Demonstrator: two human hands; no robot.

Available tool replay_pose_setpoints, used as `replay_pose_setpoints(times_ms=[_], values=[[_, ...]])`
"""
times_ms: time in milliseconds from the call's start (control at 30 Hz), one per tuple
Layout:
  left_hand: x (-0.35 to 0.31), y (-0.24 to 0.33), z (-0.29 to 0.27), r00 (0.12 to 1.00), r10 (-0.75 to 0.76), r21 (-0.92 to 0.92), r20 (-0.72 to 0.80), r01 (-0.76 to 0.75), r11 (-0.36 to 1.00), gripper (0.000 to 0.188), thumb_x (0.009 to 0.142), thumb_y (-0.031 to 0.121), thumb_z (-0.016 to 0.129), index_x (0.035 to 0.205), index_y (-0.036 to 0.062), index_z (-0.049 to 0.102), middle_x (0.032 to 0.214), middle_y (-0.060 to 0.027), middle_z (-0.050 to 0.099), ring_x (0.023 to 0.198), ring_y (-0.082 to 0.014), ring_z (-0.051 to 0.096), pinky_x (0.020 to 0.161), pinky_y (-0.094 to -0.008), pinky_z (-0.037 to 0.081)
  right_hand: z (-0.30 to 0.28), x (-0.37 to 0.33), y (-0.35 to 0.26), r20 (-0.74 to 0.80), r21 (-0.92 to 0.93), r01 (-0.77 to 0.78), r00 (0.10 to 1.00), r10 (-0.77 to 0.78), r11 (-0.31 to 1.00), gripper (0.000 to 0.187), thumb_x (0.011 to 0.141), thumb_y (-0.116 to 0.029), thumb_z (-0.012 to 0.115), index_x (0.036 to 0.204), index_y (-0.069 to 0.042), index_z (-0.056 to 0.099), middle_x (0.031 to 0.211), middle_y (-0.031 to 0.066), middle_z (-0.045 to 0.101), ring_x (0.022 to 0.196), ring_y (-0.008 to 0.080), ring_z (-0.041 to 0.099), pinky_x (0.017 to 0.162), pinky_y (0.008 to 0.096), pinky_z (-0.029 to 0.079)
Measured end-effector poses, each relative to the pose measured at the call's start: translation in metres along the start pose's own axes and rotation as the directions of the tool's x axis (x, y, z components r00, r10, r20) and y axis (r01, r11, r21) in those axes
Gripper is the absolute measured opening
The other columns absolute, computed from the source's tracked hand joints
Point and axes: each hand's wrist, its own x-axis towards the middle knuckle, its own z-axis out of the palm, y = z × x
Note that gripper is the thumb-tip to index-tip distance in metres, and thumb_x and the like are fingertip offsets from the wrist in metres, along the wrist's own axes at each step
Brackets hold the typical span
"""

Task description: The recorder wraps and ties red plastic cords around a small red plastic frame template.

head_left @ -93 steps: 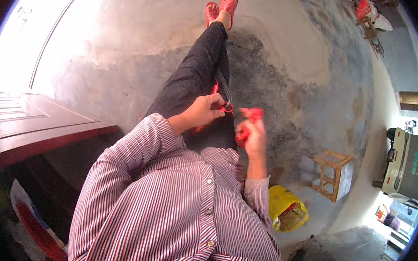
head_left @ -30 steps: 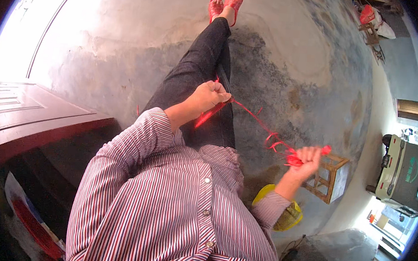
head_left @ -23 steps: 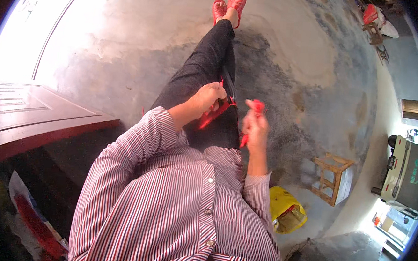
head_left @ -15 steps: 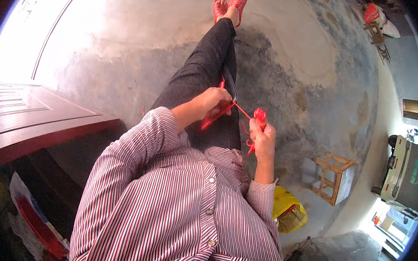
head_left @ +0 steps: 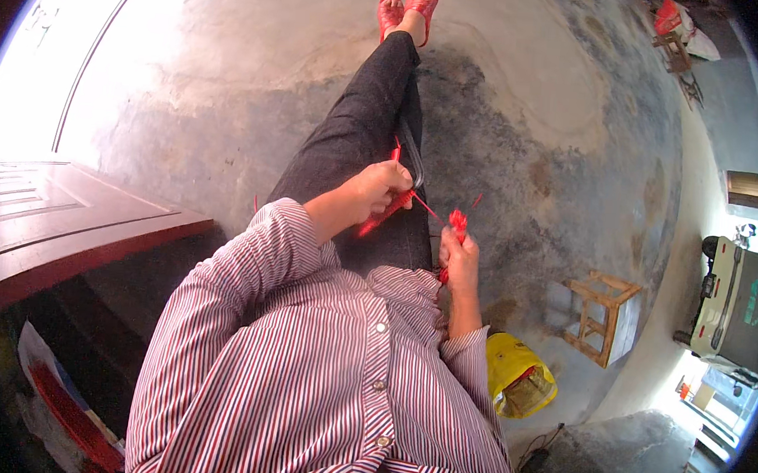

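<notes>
Over my thighs, my left hand (head_left: pixel 384 188) is closed round a bright red strip (head_left: pixel 378 221); its upper tip pokes out above the fingers. Next to this hand a grey curved rod (head_left: pixel 416 158) lies against my legs, partly hidden. A thin red strand (head_left: pixel 425 205) runs from the left hand toward my right hand (head_left: pixel 460 258). The right fist is wrapped round a bundle of red cord (head_left: pixel 458 221), which sticks out above and hangs below it. That hand is a little blurred. The exact kind of red strip cannot be made out.
A yellow bag (head_left: pixel 511 362) sits on the floor by my right elbow, with a small wooden stool (head_left: pixel 600 318) beyond it. A brown panelled piece (head_left: pixel 72 219) stands at left. A green-grey vehicle (head_left: pixel 735 301) shows at the far right.
My right hand has moved slightly left and down with the red cord bundle. My left hand has shifted slightly left, still gripping the red strip. A small red bit now shows in the air above the right hand.
</notes>
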Motion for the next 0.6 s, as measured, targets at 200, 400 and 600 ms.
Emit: replay_pose_setpoints(times_ms=[200, 400, 600], values=[[-0.036, -0.008, 0.015, 0.615, 0.78, 0.76, 0.115, -0.56, 0.33, 0.012, 0.079, 0.013, 0.063, 0.08, 0.0013, 0.062, 0.08, -0.0123, 0.059, 0.079, -0.0274, 0.06, 0.071, -0.0365, 0.047, 0.002, 0.002, -0.046, 0.194, 0.285, 0.046, 0.975, -0.105, 0.958, 0.034, 0.094, -0.034, 0.054, 0.102, -0.001, 0.058, 0.067, 0.0009, 0.053, 0.055, 0.0106, 0.049, 0.051, 0.0238, 0.04], [-0.059, -0.006, 0.046, 0.706, 0.649, 0.388, 0.282, -0.703, 0.596, 0.031, 0.085, 0.014, 0.064, 0.114, 0.0024, 0.06, 0.093, -0.0088, 0.065, 0.093, -0.025, 0.062, 0.089, -0.0332, 0.047, 0.044, -0.016, -0.056, 0.467, 0.305, -0.098, 0.882, -0.059, 0.947, 0.042, 0.092, -0.044, 0.055, 0.104, -0.003, 0.057, 0.077, 0.0063, 0.062, 0.063, 0.0161, 0.06, 0.054, 0.0266, 0.048], [-0.049, 0.052, 0.02, 0.761, 0.638, -0.171, 0.115, -0.618, 0.768, 0.007, 0.092, 0.006, 0.054, 0.093, 0.0057, 0.06, 0.086, -0.0013, 0.063, 0.077, -0.0103, 0.059, 0.07, -0.0255, 0.049, 0.03, 0.03, -0.068, 0.462, 0.376, -0.037, 0.873, -0.153, 0.926, 0.027, 0.09, -0.024, 0.062, 0.108, -0.004, 0.063, 0.064, -0.0067, 0.048, 0.046, 0.002, 0.03, 0.04, 0.0198, 0.018]])
